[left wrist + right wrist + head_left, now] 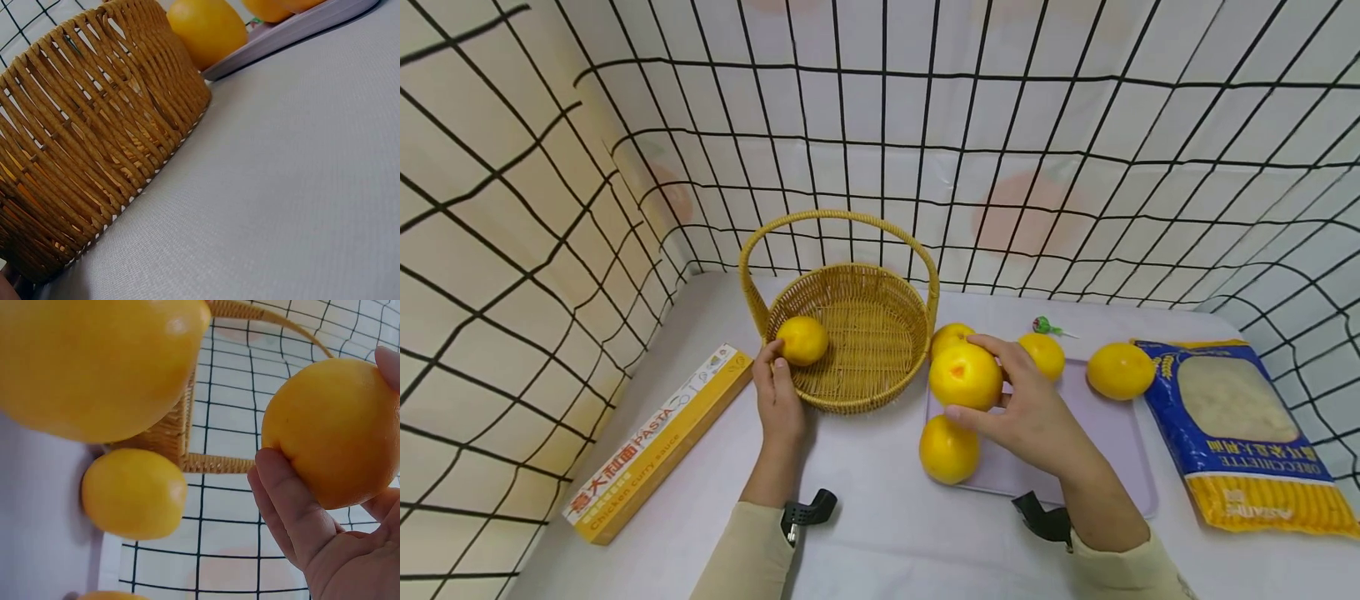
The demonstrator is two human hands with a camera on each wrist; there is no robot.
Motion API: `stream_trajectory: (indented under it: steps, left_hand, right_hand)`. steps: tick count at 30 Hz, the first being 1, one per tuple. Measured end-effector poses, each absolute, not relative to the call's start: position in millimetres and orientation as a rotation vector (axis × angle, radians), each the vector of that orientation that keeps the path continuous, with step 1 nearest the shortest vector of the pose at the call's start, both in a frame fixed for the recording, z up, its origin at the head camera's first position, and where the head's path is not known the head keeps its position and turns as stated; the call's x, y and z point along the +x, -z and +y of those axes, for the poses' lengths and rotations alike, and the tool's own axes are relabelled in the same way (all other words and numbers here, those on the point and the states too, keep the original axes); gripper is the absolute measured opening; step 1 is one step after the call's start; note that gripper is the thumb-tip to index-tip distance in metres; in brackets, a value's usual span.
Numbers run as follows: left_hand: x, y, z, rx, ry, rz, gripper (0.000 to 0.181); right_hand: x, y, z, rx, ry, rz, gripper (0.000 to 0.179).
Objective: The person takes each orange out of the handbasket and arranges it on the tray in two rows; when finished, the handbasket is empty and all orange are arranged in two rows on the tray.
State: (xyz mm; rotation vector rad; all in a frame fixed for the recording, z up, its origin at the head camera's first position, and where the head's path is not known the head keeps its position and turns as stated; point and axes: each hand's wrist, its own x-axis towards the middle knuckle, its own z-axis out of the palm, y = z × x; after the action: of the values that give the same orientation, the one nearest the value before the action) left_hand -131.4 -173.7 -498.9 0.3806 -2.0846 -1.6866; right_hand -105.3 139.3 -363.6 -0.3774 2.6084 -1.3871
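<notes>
My right hand [1037, 417] holds an orange [964, 377] between thumb and fingers, raised over the left side of a lilac tray [1097, 442]. In the right wrist view, fingertips press against that fruit's skin. At the left side of a wicker basket [857, 342] with a tall handle, my left hand [781, 408] grips the rim. One orange [805, 341] lies inside the basket near those fingers. Around the tray are more oranges: one at the front-left corner [950, 450], one behind the held fruit [951, 336], another at the back edge [1043, 354] and one at the right [1120, 371].
A long pasta box [658, 442] lies slanted left of the basket. To the tray's right is a blue and yellow pasta bag [1247, 433]. A small green-wrapped lollipop [1047, 326] lies behind the tray. Black wire mesh [883, 150] stands around the back and sides.
</notes>
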Motion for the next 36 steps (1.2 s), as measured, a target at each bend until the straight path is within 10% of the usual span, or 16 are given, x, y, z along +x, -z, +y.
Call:
stream_trajectory:
  steps: [36]
  left_hand:
    - [-131.4, 499.0, -173.1, 0.364, 1.676, -2.062, 0.038]
  right_hand:
    - [-89.7, 420.7, 208.4, -0.143, 0.994, 2.731, 0.095]
